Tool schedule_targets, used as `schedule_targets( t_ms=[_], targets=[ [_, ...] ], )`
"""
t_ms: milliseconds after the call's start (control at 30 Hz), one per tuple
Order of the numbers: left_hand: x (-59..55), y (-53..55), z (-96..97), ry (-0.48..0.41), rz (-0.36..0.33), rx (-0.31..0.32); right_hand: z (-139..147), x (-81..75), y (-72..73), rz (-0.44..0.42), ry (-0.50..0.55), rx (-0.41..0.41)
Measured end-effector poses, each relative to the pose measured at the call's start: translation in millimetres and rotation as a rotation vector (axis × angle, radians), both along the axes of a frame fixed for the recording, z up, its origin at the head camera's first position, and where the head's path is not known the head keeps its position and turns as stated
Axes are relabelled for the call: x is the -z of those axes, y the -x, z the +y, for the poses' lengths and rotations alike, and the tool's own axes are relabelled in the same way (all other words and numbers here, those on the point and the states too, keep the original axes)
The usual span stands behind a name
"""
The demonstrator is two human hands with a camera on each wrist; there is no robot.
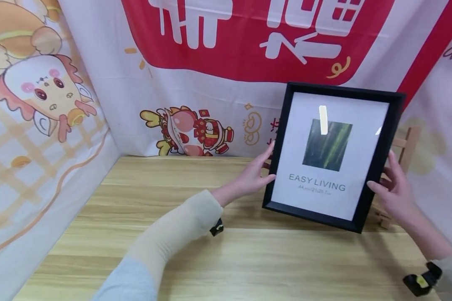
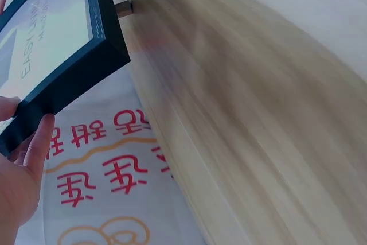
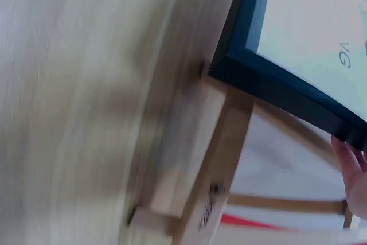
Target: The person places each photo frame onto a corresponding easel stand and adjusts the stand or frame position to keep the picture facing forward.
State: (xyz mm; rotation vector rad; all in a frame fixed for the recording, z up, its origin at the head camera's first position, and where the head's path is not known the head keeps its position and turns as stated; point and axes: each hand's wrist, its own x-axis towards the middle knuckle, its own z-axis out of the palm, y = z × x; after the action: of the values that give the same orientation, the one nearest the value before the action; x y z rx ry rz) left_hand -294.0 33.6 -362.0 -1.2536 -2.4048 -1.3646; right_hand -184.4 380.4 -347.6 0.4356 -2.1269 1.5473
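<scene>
A black picture frame with a white "EASY LIVING" insert stands tilted at the right in the head view. My left hand grips its left side, thumb on the front and fingers going behind the edge. On the opposite side my right hand holds the right edge in the same way. Behind the picture frame is a wooden easel, mostly hidden by it. In the right wrist view the lower corner of the picture frame overlaps the easel's printed wooden bar.
The wood-grain table spreads below and to the left. A white cloth backdrop with red print hangs along the table's back edge. Another printed cloth covers the left side. Black wrist devices sit at both sleeves.
</scene>
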Motion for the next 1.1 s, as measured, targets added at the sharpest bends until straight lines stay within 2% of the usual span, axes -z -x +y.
schedule_targets(
  t_ms=[100, 200, 267, 333, 433, 667, 833, 1000, 1100],
  targets=[
    [-1.5, 3.8, 17.6, 0.003, 0.065, -0.019, 13, -2.2, -0.6, 0.034, 0.082, -0.019],
    [-4.5, 6.9, 36.7, -0.002, 0.076, -0.026, 25, -3.7, -2.2, 0.027, 0.142, -0.004],
    [-7.2, 7.9, 49.3, -0.003, 0.070, -0.026, 33, -4.5, -4.1, 0.017, 0.088, 0.077],
    [-10.6, 7.6, 61.6, -0.006, 0.044, -0.028, 40, -5.9, -6.1, 0.005, -0.009, 0.189],
    [-15.7, 7.4, 77.3, -0.008, 0.043, -0.040, 49, -9.3, -7.8, -0.019, -0.142, 0.347],
    [-26.7, 7.0, 101.8, 0.009, 0.055, -0.101, 61, -20.1, -5.6, -0.041, -0.168, 0.469],
    [-31.7, 6.3, 113.3, 0.021, 0.056, -0.083, 68, -28.1, -8.5, -0.096, -0.203, 0.561],
    [-31.7, 6.6, 122.9, -0.010, 0.076, -0.076, 70, -35.7, -9.2, -0.163, -0.152, 0.638],
    [-28.5, 6.3, 129.7, -0.044, 0.080, -0.065, 71, -38.1, -10.0, -0.174, -0.119, 0.673]
  ],
)
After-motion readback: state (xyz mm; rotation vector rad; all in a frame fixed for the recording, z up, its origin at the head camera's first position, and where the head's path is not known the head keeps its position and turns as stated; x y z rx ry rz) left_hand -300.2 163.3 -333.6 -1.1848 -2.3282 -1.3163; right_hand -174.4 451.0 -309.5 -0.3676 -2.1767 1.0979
